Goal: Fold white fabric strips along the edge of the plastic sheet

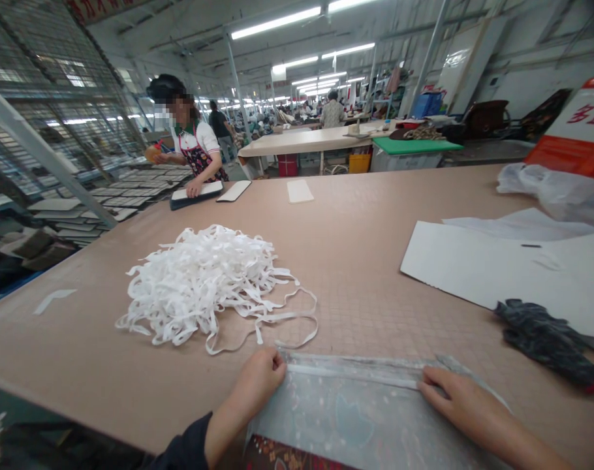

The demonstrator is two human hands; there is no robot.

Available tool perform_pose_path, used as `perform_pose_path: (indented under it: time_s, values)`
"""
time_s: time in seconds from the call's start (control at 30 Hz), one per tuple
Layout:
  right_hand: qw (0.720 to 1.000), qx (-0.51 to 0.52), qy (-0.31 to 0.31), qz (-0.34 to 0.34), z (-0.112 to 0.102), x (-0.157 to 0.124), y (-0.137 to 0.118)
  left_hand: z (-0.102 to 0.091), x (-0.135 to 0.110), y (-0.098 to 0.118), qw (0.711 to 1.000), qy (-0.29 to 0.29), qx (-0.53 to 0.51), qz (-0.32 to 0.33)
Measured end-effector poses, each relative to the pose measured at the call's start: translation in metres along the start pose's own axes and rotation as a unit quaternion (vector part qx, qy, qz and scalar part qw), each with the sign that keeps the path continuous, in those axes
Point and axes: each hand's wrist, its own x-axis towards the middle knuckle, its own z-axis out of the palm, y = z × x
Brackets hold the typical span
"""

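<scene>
A clear plastic bag (356, 411) lies flat at the near edge of the brown table (365, 261). A white strip (350, 375) runs along the bag's top edge. My left hand (258, 378) is closed in a pinch on the strip's left end. My right hand (453, 398) rests on the strip's right end, fingers pressed flat together. A tangled heap of white ribbon (203, 281) sits just beyond my left hand, one loop trailing toward the bag.
Dark gloves (546, 336) lie at the right by large white sheets (497, 267). Crumpled clear plastic (551, 186) and a red-and-white box (578, 130) stand far right. Across the table a person in an apron (199, 153) handles flat white pieces (299, 190). Stacked panels (81, 209) lie left.
</scene>
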Motion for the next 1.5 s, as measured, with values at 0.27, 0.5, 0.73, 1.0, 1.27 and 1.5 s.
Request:
perform_pose_path:
  time_s: [0.27,0.5,0.73,1.0,1.27,1.5]
  values:
    - [1.000,0.002,-0.008,0.006,-0.009,-0.002,-0.006,-0.002,-0.015,0.015,0.986,0.047,0.146,0.072]
    - [0.999,-0.029,0.012,0.034,-0.014,-0.003,-0.016,0.017,-0.022,0.012,0.883,0.068,0.375,0.274]
    - [0.999,-0.007,0.026,0.028,-0.026,-0.004,-0.021,0.023,-0.019,0.011,0.856,0.067,0.409,0.309]
    - [0.998,-0.050,0.020,0.041,-0.026,-0.005,-0.026,0.028,-0.018,0.023,0.848,0.068,0.439,0.289]
    - [0.995,-0.081,0.012,0.053,-0.026,-0.005,-0.029,0.028,-0.018,0.032,0.846,0.068,0.450,0.276]
    - [0.992,-0.114,0.018,0.056,-0.024,-0.004,-0.034,0.039,-0.009,0.088,0.845,0.021,0.384,0.371]
